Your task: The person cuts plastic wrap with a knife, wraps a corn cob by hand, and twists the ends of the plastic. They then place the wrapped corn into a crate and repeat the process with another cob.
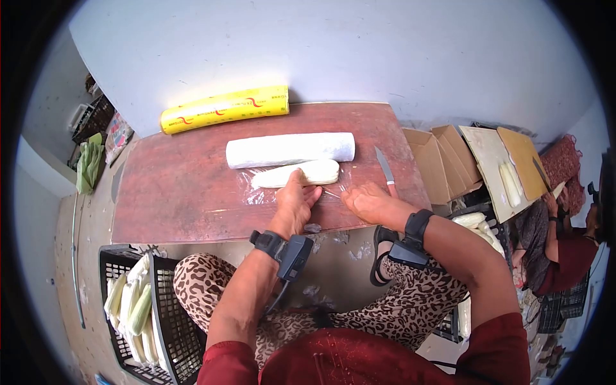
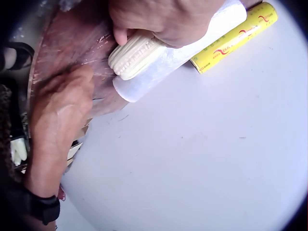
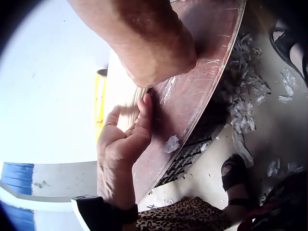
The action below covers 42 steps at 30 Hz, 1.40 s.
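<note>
A pale, husked ear of corn [image 1: 308, 174] lies on a sheet of clear cling film [image 1: 255, 194] on the reddish-brown table. My left hand [image 1: 295, 204] holds the ear from the near side, thumb over its top; the right wrist view shows the thumb and fingers around the cob. Just right of the ear, my right hand [image 1: 371, 204] pinches the film's edge with curled fingers, which partly hide the film. Directly behind the ear lies a white film roll [image 1: 290, 149]. A knife [image 1: 385, 168] with a reddish handle rests beyond my right hand.
A yellow printed roll [image 1: 224, 110] lies along the table's back edge by the wall. Crates of corn stand at lower left [image 1: 168, 308] and right of the table. Cardboard boxes [image 1: 443, 160] and another person are at right. Film scraps [image 3: 245, 82] litter the floor.
</note>
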### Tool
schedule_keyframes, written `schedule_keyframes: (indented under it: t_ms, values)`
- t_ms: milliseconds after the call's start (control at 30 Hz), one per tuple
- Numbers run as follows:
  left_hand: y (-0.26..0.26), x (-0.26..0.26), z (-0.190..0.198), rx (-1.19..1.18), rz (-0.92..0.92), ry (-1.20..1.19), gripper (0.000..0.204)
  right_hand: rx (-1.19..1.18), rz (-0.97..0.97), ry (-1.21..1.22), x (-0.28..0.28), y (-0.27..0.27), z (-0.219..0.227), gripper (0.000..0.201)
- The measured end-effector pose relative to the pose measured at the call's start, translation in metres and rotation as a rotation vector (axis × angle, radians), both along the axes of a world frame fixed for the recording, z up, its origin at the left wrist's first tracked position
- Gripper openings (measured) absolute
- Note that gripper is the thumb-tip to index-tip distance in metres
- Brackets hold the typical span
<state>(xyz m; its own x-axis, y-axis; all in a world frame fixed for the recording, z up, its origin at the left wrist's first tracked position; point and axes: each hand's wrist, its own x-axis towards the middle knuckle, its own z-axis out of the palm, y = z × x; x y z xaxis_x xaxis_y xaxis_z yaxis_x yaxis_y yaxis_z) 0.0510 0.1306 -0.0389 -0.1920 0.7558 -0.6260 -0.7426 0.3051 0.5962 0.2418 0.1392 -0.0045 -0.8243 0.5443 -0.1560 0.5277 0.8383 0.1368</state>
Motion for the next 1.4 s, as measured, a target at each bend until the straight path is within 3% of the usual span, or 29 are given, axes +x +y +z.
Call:
schedule_keyframes:
  t_ms: [233, 333, 367, 467, 567, 700, 867, 967, 1100, 1267, 1400]
  values:
    - [-0.017, -0.018, 0.011, -0.075, -0.299, 0.090, 0.030, -0.056, -0.011, 0.013, -0.001, 0.004, -0.002, 0.015]
    - [-0.038, -0.038, 0.024, -0.006, -0.364, 0.458, 0.018, -0.039, -0.001, 0.018, 0.001, 0.005, -0.005, 0.015]
    - [-0.042, -0.046, 0.021, -0.006, -0.327, 0.586, 0.009, -0.042, -0.003, 0.017, 0.002, 0.006, -0.004, 0.015]
    - [-0.052, -0.082, 0.010, -0.028, -0.236, 0.848, 0.008, -0.002, 0.003, -0.024, 0.004, 0.005, -0.007, 0.015]
    - [-0.057, -0.112, -0.007, -0.084, -0.009, 1.143, 0.008, 0.031, -0.007, -0.020, 0.006, 0.004, -0.009, 0.014]
    - [-0.057, -0.135, -0.001, -0.141, -0.120, 0.913, 0.012, -0.062, -0.078, -0.142, 0.003, -0.001, 0.008, 0.018]
    - [-0.046, -0.138, 0.005, -0.150, -0.267, 1.057, 0.016, -0.312, -0.294, -0.322, -0.009, -0.008, 0.046, 0.024]
    - [-0.040, -0.137, -0.001, -0.187, -0.342, 1.317, 0.017, -0.325, -0.394, -0.168, -0.009, -0.008, 0.053, 0.023]
    - [-0.036, -0.137, -0.006, -0.252, -0.372, 1.478, 0.019, -0.145, -0.221, 0.272, -0.008, 0.004, 0.046, 0.020]
    - [-0.034, -0.147, -0.013, -0.227, -0.384, 1.432, 0.019, -0.052, -0.180, 0.375, -0.020, 0.008, 0.041, 0.022]
    - [-0.043, -0.137, 0.011, -0.240, -0.402, 1.280, 0.019, -0.045, -0.162, 0.377, -0.025, 0.015, 0.027, 0.025]
